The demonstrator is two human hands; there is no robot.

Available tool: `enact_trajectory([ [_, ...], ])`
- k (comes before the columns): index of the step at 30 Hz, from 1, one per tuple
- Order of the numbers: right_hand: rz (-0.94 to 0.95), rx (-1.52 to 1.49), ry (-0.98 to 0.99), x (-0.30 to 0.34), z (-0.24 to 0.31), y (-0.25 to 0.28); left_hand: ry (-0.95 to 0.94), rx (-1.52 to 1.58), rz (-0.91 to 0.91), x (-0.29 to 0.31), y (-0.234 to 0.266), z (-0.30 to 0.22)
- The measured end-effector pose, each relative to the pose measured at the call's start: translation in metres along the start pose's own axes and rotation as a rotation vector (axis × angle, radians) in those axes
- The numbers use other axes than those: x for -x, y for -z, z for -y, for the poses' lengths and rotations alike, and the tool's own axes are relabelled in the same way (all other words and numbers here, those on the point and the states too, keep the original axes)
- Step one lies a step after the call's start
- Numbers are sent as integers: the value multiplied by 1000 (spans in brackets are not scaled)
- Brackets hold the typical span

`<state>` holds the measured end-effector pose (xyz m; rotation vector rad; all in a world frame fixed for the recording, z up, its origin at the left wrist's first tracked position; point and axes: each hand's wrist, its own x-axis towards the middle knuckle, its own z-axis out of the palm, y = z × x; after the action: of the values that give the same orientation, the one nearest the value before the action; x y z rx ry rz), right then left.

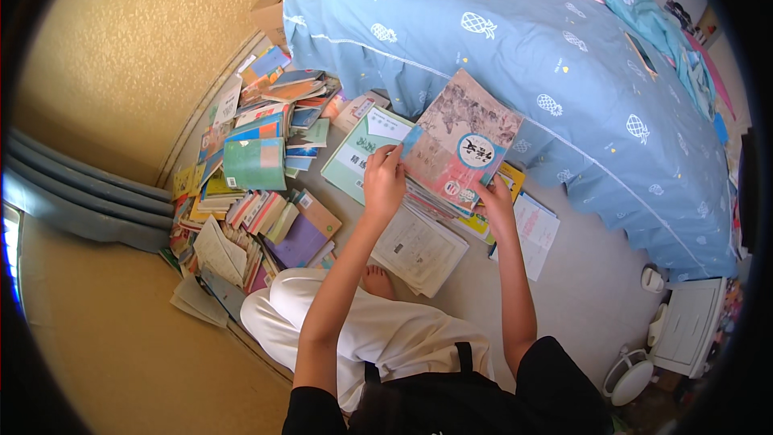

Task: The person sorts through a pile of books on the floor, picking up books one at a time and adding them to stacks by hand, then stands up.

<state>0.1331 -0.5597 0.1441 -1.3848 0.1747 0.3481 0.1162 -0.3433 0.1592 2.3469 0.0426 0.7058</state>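
Note:
A textbook point(465, 133) with a brownish-pink illustrated cover is held up tilted between my two hands. My left hand point(384, 181) pinches its left edge, where a blue strip shows. My right hand point(497, 200) grips its lower right corner, thumb on the cover. Behind and left of it lies a pale green workbook point(364, 151). Beneath the textbook is a stack of books, partly hidden, with a yellow-covered book point(512, 176) poking out at the right. Printed sheets point(420, 248) lie on the floor below my hands.
A large heap of books point(255, 157) spreads along the wall to the left, with a purple book point(299, 240) at its near edge. The bed with a blue pineapple-print cover point(515, 40) stands ahead. White papers point(535, 234) lie to the right, and a white cabinet point(686, 326) stands farther right.

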Motion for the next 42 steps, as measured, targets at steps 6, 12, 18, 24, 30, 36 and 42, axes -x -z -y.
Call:
enact_trajectory([
  [6,-57,364,12,-4,-5,4,4,46,14,2,1,3],
  [12,-150,897,158,-7,-20,17,4,37,-1,6,1,1],
  [18,-173,957,173,-2,-21,12,82,97,40,8,5,2],
  [24,-201,990,157,0,-26,8,146,194,132,10,9,13],
  [30,-179,848,147,4,-24,8,249,443,237,16,16,30],
  [36,-274,772,319,16,-31,9,300,493,244,27,24,34],
  [42,-115,560,580,37,-36,-13,369,487,210,46,36,52],
])
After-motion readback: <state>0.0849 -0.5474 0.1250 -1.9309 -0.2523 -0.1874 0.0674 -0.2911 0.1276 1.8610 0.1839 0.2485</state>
